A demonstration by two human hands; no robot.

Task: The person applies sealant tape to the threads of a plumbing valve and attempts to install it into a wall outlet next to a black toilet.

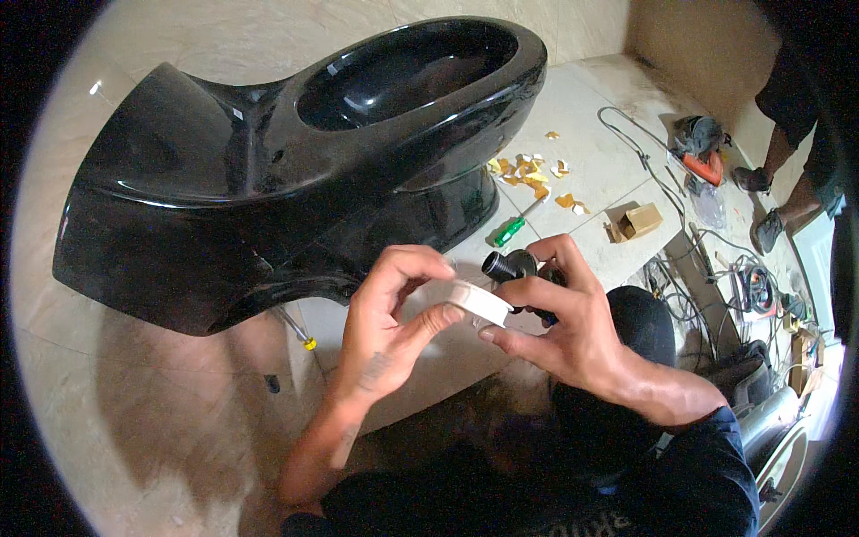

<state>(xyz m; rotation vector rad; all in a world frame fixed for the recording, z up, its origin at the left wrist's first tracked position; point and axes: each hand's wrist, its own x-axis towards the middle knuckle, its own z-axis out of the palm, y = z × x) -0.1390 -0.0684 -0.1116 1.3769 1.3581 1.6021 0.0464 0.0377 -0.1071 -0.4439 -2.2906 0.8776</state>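
Observation:
Between my two hands is a small white round roll (481, 304), which looks like thread seal tape. My left hand (391, 313) grips it from the left, thumb in front and fingers curled behind. The fingers of my right hand (573, 313) are closed round a black threaded pipe fitting (502, 267) with a dark wider part behind it. My right thumb and fingertips also meet the roll's right edge. Part of the fitting is hidden by my right fingers. Just beyond my hands a black glossy toilet (358, 174) stands on the tiles.
A green-handled screwdriver (512, 230) lies beside torn yellow scraps (528, 170). A yellow-tipped tool (309, 342) pokes out near the toilet. To the right are an open cardboard box (639, 220), an orange power tool (702, 167), tangled cables (756, 285) and another person's legs (774, 192).

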